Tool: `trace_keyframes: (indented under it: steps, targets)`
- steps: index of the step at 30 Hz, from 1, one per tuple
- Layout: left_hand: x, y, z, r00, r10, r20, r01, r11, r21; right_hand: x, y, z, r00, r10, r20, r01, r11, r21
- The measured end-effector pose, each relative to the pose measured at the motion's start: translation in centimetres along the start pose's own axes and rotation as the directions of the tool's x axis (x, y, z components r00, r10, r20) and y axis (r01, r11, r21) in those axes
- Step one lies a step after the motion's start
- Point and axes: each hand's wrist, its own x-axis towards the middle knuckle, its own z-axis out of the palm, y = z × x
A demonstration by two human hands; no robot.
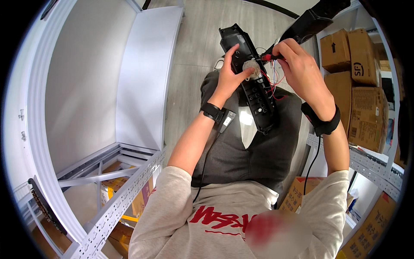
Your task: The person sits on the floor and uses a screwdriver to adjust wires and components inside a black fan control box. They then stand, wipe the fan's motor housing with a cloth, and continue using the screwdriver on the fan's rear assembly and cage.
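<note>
A long black plastic housing [265, 113] lies tilted across my lap, its ribbed inner side up. My left hand [228, 80] grips its left edge, the index finger stretched toward the far end. The left thumb presses on a round translucent part [251, 68] set in the middle of the housing. In my right hand [302, 69] is a screwdriver with a red and black handle [268, 57], pinched between thumb and fingers. Its tip points left at the edge of the translucent part; the exact contact is too small to tell. Thin red and white wires [274, 82] hang beside the housing.
Cardboard boxes [366, 112] fill a metal shelf on the right. At the left stand a white panel [146, 73] and a perforated metal rack [125, 190] with boxes below. A black object [308, 26] reaches in beyond my right hand. Cables run from both wrist straps.
</note>
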Motion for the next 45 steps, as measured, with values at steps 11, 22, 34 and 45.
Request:
trace_keyframes:
  steps: [11, 22, 34, 45]
  targets:
    - [-0.1, 0.2, 0.1, 1.0, 0.01, -0.017, -0.009, 0.999, 0.051, 0.0, -0.1, 0.8, 0.982, 0.189, 0.03, -0.178, 0.962, -0.205]
    - [-0.2, 0.4, 0.2, 1.0, -0.024, 0.006, 0.024, 1.0, -0.014, 0.2, -0.5, -0.1, 0.99, 0.029, -0.141, -0.022, 0.999, 0.047]
    - [0.2, -1.1, 0.1, 0.993, 0.069, -0.093, -0.06, 0.994, 0.097, 0.5, -1.4, 0.5, 0.989, 0.046, -0.138, -0.022, 0.985, 0.17]
    - [0.1, -1.8, 0.1, 0.993, 0.064, -0.097, -0.047, 0.984, 0.172, 0.7, -0.6, 0.1, 0.988, 0.121, -0.095, -0.095, 0.966, 0.239]
